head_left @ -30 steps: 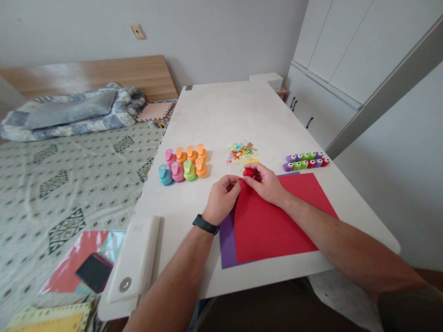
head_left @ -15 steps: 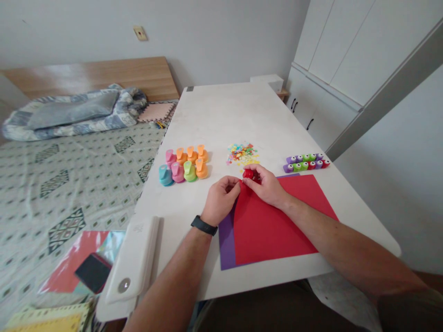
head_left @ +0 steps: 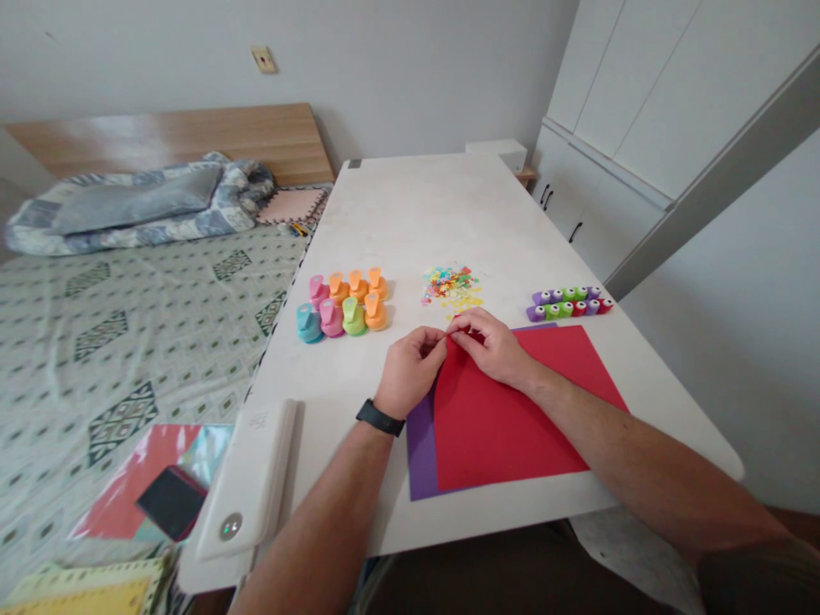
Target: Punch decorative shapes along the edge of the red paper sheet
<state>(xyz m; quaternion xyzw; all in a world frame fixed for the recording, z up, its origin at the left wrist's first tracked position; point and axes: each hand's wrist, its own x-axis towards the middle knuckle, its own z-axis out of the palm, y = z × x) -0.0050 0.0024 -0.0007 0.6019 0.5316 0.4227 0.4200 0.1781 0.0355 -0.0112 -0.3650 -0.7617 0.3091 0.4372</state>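
Observation:
My left hand (head_left: pixel 413 363) pinches the far left corner of a red sheet of paper (head_left: pixel 525 418), fingers closed. The corner is lifted and the sheet bows a little. Against that same corner, my right hand (head_left: pixel 492 343) curls with its fingertips almost touching the left ones. A small red craft punch sits in the right hand, now nearly all hidden behind the fingers. Under the red sheet lies a purple sheet (head_left: pixel 421 457), showing along the left and far edges. Just beyond my hands is a pile of colourful paper cut-outs (head_left: pixel 449 282).
Large craft punches (head_left: pixel 342 306) stand in two rows on the left of the white table (head_left: pixel 423 205). Small punches (head_left: pixel 569 302) line up at right. A long white device (head_left: pixel 249 478) lies along the left edge, beside a bed (head_left: pixel 192 342) holding a dark box (head_left: pixel 172 502).
The right fingers have closed over the red punch, which showed plainly before and is now mostly covered. The left hand keeps its pinch on the corner. The view has shifted slightly.

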